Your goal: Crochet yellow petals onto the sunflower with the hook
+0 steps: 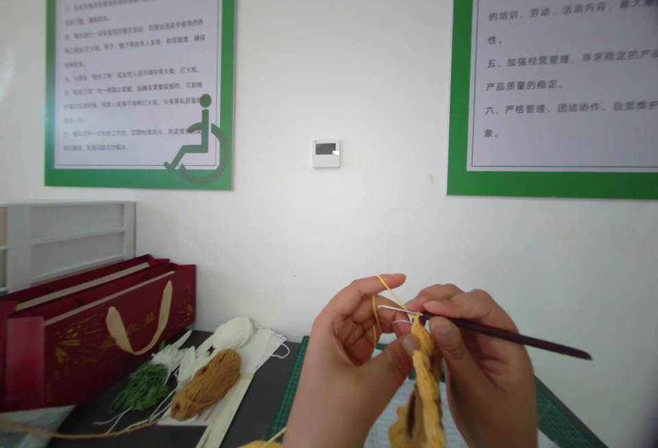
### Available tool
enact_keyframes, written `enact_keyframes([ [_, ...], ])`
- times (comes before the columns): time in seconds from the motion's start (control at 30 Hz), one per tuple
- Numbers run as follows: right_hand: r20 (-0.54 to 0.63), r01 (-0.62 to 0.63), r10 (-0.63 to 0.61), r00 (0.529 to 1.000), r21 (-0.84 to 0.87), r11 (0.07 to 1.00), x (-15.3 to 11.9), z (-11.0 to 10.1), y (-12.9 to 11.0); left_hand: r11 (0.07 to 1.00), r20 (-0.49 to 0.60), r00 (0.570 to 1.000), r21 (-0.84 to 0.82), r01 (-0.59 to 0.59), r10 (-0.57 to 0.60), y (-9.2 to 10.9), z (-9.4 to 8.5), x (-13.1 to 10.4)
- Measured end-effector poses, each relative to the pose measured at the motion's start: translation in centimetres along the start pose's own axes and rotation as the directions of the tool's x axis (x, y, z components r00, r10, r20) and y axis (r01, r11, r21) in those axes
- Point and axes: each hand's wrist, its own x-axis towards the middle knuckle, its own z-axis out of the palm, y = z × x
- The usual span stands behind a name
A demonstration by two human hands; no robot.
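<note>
My left hand (354,352) pinches the top edge of a yellow crochet piece (424,366) between thumb and fingers. Yellow yarn (391,292) runs over its raised index finger and loops round the other fingers. In my right hand (478,345) is a crochet hook (519,340) with a dark handle, held like a pen. The hook's thin metal tip points left, at the top of the piece, close to the strand. The crochet piece hangs down between both hands, and its lower end leaves the frame.
Red gift bags (103,331) stand at the left. Beside them lie a brown yarn skein (208,383), green yarn (141,386) and white yarn (234,331). A green cutting mat (288,390) with paper on it lies under my hands. The wall with posters (342,242) rises behind.
</note>
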Motion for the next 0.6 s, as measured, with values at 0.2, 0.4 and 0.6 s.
enact_keyframes([
  [0.2, -0.085, 0.001, -0.004, 0.996, -0.032, 0.999, -0.32, 0.64, -0.16, 0.999, -0.026, 0.998, 0.005, -0.051, 0.051, -0.68, 0.10, 0.19],
  [0.4, -0.088, -0.090, 0.095, 0.992, 0.065, 0.994, -0.37, 0.62, 0.15, 0.998, -0.058, 0.996, -0.026, -0.062, 0.060, -0.58, 0.08, 0.29],
  [0.6, -0.077, -0.016, 0.013, 0.997, -0.041, 0.999, -0.57, -0.16, 0.34, 0.999, -0.034, 0.998, 0.002, -0.051, 0.051, -0.20, 0.00, 0.09],
])
